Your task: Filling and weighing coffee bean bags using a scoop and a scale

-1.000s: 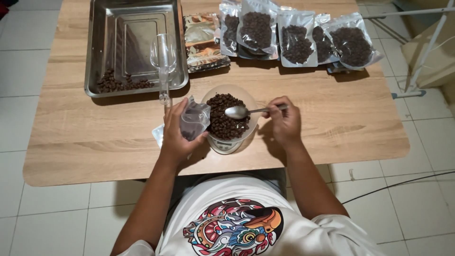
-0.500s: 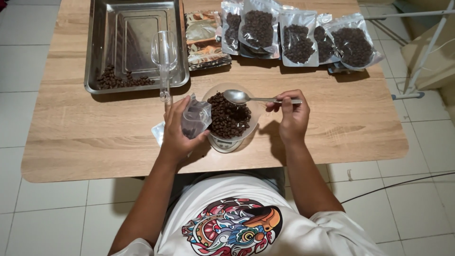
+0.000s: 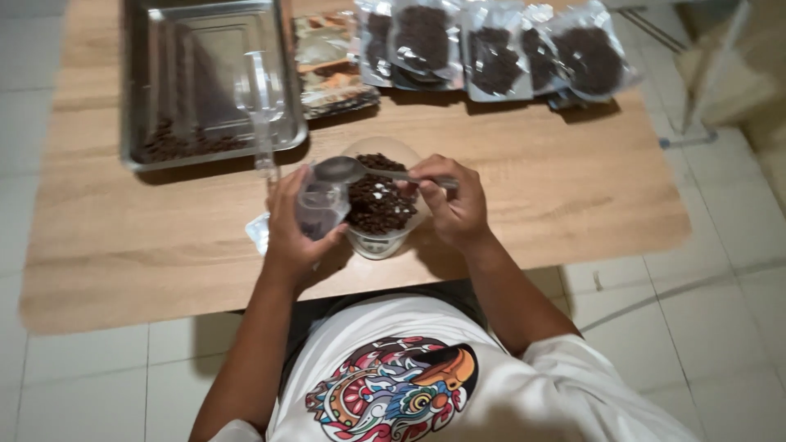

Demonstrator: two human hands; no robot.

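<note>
1. A seated person's left hand (image 3: 292, 225) grips a small clear plastic pouch (image 3: 319, 206), mouth tilted toward the bowl so it can take a spoonful.
2. The right hand (image 3: 454, 200) pinches the handle of a metal spoon (image 3: 348, 169), its bowl hovering just above the pouch's opening and over the rim of the dish.
3. Between both hands sits a clear round bowl (image 3: 405, 151) heaped with dark brown pieces (image 3: 378, 205), resting on what looks like a small white scale (image 3: 377, 244) at the near edge of the pale wooden table (image 3: 532, 180).
4. A steel tray (image 3: 205, 90) holding a few leftover pieces lies at far left.
5. Filled clear pouches (image 3: 499, 53) line the far edge, well apart from the hands.
</note>
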